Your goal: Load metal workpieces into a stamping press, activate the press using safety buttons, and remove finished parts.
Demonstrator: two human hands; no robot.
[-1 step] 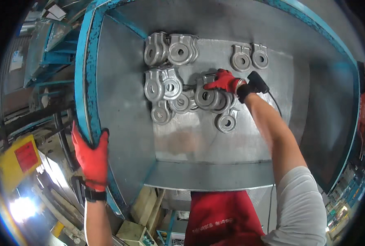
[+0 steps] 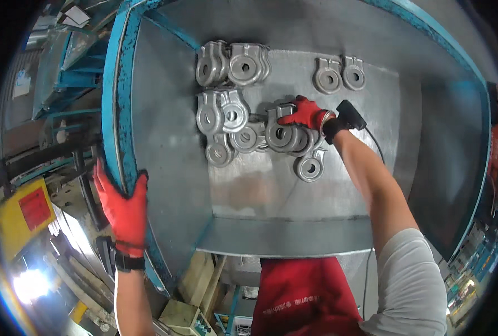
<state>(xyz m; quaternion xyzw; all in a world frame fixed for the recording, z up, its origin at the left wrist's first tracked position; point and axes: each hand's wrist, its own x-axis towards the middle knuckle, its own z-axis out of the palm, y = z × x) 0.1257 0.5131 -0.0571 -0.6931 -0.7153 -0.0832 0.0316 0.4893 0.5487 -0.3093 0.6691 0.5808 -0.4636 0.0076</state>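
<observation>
One ringed metal part (image 2: 272,133) lies over other parts (image 2: 306,141) in the bin (image 2: 294,201), tab pointing far, long axis running near-to-far. The right hand (image 2: 308,113) touches it, grip half-curled, hold unclear; the left hand (image 2: 123,211) straddles the left rim (image 2: 125,101), closure unclear.

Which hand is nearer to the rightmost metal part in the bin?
Right. The right hand is below and left of the rightmost metal part; the left hand is at the bin's left rim, farther off.
</observation>
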